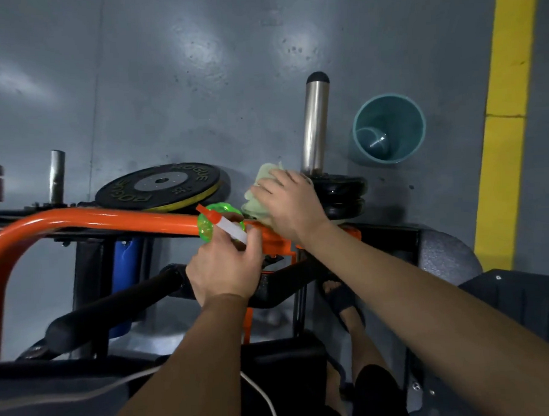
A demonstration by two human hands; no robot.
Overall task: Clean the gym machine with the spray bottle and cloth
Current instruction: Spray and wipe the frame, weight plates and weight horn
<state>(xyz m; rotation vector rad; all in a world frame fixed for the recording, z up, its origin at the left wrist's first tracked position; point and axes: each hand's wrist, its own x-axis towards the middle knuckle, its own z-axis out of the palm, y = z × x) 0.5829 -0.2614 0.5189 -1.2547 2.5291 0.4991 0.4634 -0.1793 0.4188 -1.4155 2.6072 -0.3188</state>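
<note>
Here, I am looking down over the orange bar [110,219] of a gym machine, which is running across the middle of the frame from the left edge. My left hand [225,269] is curling around a green spray bottle [220,224], just below centre, with its white and orange nozzle pointing toward the upper left. The bottle is sitting right against the bar. My right hand [290,204] is lying just right of centre, fingers fairly straight, pressing a pale cloth [260,189] down at the bar's right end. The two hands are working close together but not touching.

Behind the bar, a black weight plate [162,184] is lying flat. A chrome peg [315,124] is standing upright behind the cloth, above stacked black plates [345,192]. A teal bucket [389,129] is sitting on the grey floor at the upper right, beside a yellow line [511,103].
</note>
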